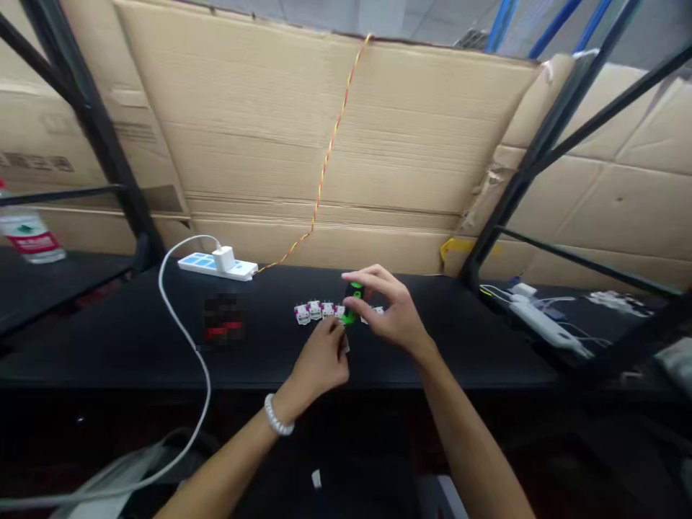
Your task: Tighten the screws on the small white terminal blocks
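Note:
A row of small white parts (314,311) with purple sides and thin pins lies on the black tabletop (432,353). My left hand (321,357) is at the front of that row, its fingers pinched together. A bit of white shows at its edge, but what the fingers hold is hidden. My right hand (392,306) curls its thumb and fingers around a small black object with green markings (355,290), just behind the left fingertips. Bright green also shows at its lower end. More white parts show partly beneath the right hand.
A white power strip (216,267) with a plugged charger (223,258) sits at the back left. Its white cable (178,317) loops over the front edge. A blurred dark and red item (223,322) lies left. Black metal posts (500,194) and cardboard walls (303,122) enclose the table.

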Demonstrator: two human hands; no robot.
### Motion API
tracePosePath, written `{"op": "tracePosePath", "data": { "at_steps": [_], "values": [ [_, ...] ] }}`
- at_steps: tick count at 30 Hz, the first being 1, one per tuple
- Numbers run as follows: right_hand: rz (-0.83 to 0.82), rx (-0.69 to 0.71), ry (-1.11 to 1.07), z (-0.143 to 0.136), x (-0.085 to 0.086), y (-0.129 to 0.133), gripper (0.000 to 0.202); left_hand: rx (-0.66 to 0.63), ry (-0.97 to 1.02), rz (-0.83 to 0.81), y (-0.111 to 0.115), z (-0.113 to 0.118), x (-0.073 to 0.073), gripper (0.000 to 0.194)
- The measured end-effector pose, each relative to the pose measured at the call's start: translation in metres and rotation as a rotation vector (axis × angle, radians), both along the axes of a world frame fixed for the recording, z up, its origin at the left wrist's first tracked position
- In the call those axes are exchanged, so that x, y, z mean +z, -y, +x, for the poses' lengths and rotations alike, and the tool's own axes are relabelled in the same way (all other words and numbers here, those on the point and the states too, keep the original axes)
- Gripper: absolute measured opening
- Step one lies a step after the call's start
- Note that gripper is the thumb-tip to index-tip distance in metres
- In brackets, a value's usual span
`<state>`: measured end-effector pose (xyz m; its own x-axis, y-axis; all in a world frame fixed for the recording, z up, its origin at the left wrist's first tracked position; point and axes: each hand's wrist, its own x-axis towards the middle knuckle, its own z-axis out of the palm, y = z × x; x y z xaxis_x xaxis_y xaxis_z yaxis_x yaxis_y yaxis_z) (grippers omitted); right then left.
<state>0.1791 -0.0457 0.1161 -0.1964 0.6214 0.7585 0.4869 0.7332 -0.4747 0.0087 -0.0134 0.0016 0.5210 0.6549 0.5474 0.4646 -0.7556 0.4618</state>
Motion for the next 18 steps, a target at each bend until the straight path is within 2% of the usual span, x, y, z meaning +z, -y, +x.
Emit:
{"op": "tracePosePath", "data": {
  "at_steps": [2, 7, 18],
  "values": [
    [0.021, -0.03, 0.02, 0.0, 0.0, 0.001, 0.038, 0.003, -0.003, -0.003, 0.0, 0.0, 0.0, 0.022],
    [-0.09, 0.168, -0.021, 0.003, -0.001, 0.003, 0.048, -0.003, 0.008, -0.025, 0.001, 0.0, 0.004, 0.02],
    [-0.084, 0.149, -0.027, 0.003, 0.0, 0.003, 0.045, -0.008, -0.007, -0.09, 0.002, -0.005, 0.012, 0.018]
  ]
}}
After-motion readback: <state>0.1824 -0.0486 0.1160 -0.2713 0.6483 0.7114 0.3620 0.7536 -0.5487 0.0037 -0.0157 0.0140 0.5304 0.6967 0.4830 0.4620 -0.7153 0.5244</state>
